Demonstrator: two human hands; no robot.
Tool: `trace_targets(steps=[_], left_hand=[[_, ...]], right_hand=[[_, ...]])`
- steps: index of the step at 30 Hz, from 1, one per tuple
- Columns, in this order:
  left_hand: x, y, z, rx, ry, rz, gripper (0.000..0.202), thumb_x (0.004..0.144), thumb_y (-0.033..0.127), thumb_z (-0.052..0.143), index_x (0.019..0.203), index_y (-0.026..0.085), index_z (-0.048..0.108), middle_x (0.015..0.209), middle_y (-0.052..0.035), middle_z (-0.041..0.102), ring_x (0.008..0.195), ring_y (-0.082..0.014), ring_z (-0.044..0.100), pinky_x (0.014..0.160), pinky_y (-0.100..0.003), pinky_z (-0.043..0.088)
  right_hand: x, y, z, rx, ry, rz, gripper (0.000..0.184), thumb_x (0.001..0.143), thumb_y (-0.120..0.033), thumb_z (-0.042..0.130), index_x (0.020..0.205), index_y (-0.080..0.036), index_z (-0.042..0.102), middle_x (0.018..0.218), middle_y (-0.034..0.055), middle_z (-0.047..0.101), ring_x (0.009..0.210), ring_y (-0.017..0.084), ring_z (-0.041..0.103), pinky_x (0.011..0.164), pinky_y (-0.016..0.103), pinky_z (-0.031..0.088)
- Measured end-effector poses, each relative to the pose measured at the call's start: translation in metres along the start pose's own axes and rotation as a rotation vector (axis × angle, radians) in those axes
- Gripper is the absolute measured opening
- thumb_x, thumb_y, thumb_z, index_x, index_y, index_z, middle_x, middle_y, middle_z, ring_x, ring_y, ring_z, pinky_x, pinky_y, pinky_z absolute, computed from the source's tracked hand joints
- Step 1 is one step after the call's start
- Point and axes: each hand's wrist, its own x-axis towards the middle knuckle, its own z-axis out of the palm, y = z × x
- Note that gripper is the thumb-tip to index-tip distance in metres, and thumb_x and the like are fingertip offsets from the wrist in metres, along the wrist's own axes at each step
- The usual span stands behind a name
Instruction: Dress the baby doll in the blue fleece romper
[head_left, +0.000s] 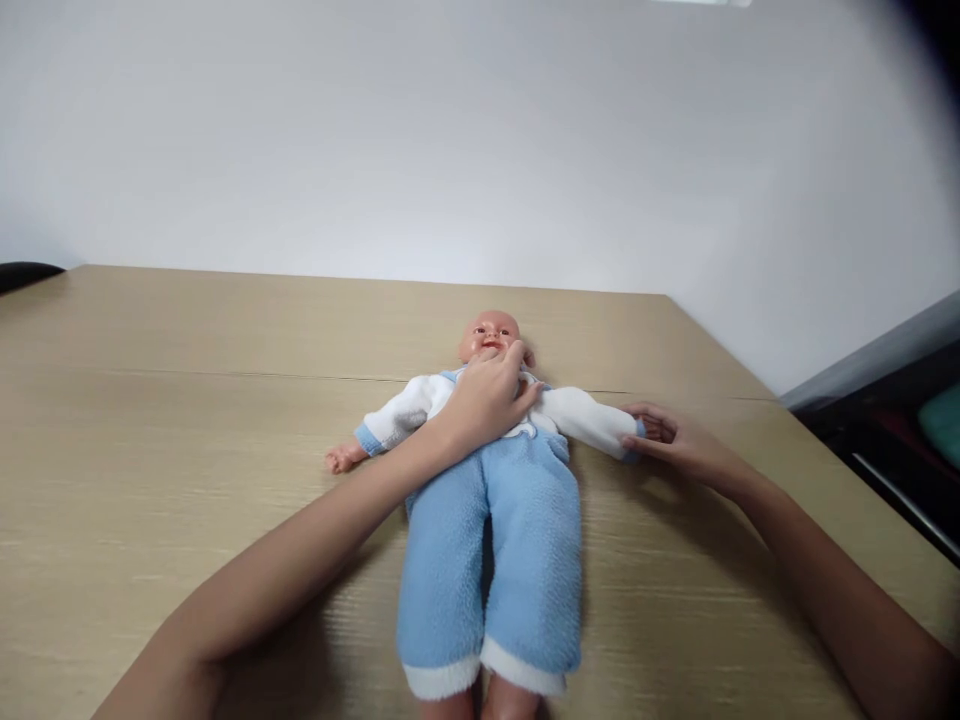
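Note:
A baby doll (491, 520) lies on its back on the wooden table, its head towards the far edge and its feet towards me. It wears fuzzy blue trousers and a white top with blue cuffs. My left hand (487, 395) lies across its upper chest, fingers at the chin and neck and thumb apart on the collar side, holding it there. Out to the right, my right hand (671, 440) has its fingers and thumb around the cuff of the doll's white sleeve (589, 420), close to the doll's small hand. The other doll arm (397, 415) stretches left.
The light wooden table (187, 480) has a seam running across it. Behind it rises a pale wall (375, 140). Dark objects stand beyond the table at the right, with a teal item (941, 425) among them. A black curved shape (26, 275) shows at the far left.

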Motion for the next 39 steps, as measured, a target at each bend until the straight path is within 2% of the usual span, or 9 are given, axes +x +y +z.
trace_targets(steps=[5, 9, 12, 16, 19, 24, 28, 33, 39], left_hand=[[-0.001, 0.002, -0.005, 0.071, -0.017, 0.026, 0.018, 0.106, 0.033, 0.061, 0.116, 0.018, 0.059, 0.121, -0.0155, 0.071, 0.121, -0.0355, 0.060, 0.112, -0.051, 0.045], [-0.003, 0.007, -0.011, 0.058, 0.010, 0.103, 0.014, 0.107, 0.034, 0.061, 0.113, 0.021, 0.062, 0.127, -0.0131, 0.067, 0.126, -0.0343, 0.056, 0.115, -0.051, 0.042], [-0.005, 0.013, -0.015, 0.016, -0.029, 0.162, 0.014, 0.108, 0.035, 0.059, 0.112, 0.021, 0.063, 0.124, -0.0123, 0.068, 0.122, -0.0333, 0.057, 0.110, -0.050, 0.042], [-0.008, 0.020, -0.014, -0.017, -0.053, 0.172, 0.015, 0.110, 0.035, 0.058, 0.110, 0.020, 0.062, 0.118, -0.0114, 0.068, 0.114, -0.0309, 0.059, 0.101, -0.046, 0.045], [-0.010, 0.021, -0.010, -0.039, -0.091, 0.182, 0.017, 0.109, 0.037, 0.060, 0.107, 0.020, 0.063, 0.112, -0.0100, 0.068, 0.108, -0.0296, 0.059, 0.099, -0.045, 0.046], [-0.010, 0.017, -0.004, -0.086, -0.128, 0.170, 0.019, 0.107, 0.038, 0.060, 0.101, 0.021, 0.064, 0.107, -0.0093, 0.068, 0.104, -0.0285, 0.058, 0.098, -0.044, 0.048], [-0.010, 0.015, -0.002, -0.115, -0.129, 0.199, 0.022, 0.107, 0.041, 0.060, 0.101, 0.021, 0.066, 0.107, -0.0096, 0.068, 0.104, -0.0285, 0.058, 0.098, -0.045, 0.048], [-0.011, 0.017, -0.005, -0.157, -0.232, 0.276, 0.029, 0.109, 0.047, 0.059, 0.099, 0.021, 0.067, 0.107, -0.0084, 0.069, 0.106, -0.0289, 0.059, 0.101, -0.047, 0.046], [-0.010, 0.018, -0.005, -0.183, -0.333, 0.128, 0.025, 0.108, 0.046, 0.059, 0.098, 0.023, 0.062, 0.098, -0.0063, 0.070, 0.105, -0.0301, 0.065, 0.105, -0.048, 0.046]], right_hand=[[-0.001, -0.006, 0.006, -0.084, 0.078, -0.083, 0.059, 0.079, -0.063, 0.091, 0.122, -0.025, 0.077, 0.127, 0.0167, 0.079, 0.113, 0.039, 0.076, 0.096, 0.050, 0.062], [-0.005, -0.018, 0.019, -0.360, 0.292, -0.462, 0.045, 0.087, -0.056, 0.085, 0.123, -0.031, 0.077, 0.142, 0.0105, 0.075, 0.140, 0.042, 0.062, 0.123, 0.064, 0.043], [-0.016, -0.032, 0.044, -0.373, 0.249, -0.618, 0.033, 0.095, -0.043, 0.079, 0.126, -0.033, 0.077, 0.138, 0.0094, 0.076, 0.136, 0.039, 0.064, 0.123, 0.061, 0.041], [-0.027, -0.042, 0.089, -0.141, 0.038, -0.474, 0.038, 0.102, -0.044, 0.073, 0.137, -0.032, 0.068, 0.108, 0.0063, 0.075, 0.093, 0.028, 0.070, 0.086, 0.042, 0.057], [-0.023, -0.041, 0.110, 0.110, -0.058, -0.307, 0.031, 0.107, -0.050, 0.065, 0.130, -0.029, 0.063, 0.084, -0.0012, 0.061, 0.070, 0.020, 0.055, 0.065, 0.033, 0.046], [-0.009, -0.040, 0.106, 0.231, -0.164, -0.282, 0.033, 0.102, -0.060, 0.069, 0.095, -0.027, 0.064, 0.087, -0.0006, 0.057, 0.080, 0.020, 0.054, 0.074, 0.033, 0.049], [-0.010, -0.043, 0.103, 0.271, -0.103, -0.321, 0.037, 0.099, -0.061, 0.072, 0.087, -0.027, 0.062, 0.095, 0.0013, 0.061, 0.092, 0.022, 0.058, 0.086, 0.033, 0.051], [-0.010, -0.039, 0.111, 0.437, -0.015, -0.155, 0.042, 0.098, -0.069, 0.070, 0.095, -0.030, 0.055, 0.074, -0.0061, 0.046, 0.061, 0.016, 0.041, 0.057, 0.029, 0.038], [-0.010, -0.035, 0.112, 0.027, 0.062, -0.387, 0.028, 0.106, -0.051, 0.067, 0.094, -0.026, 0.062, 0.075, -0.0035, 0.048, 0.065, 0.018, 0.043, 0.061, 0.033, 0.037]])
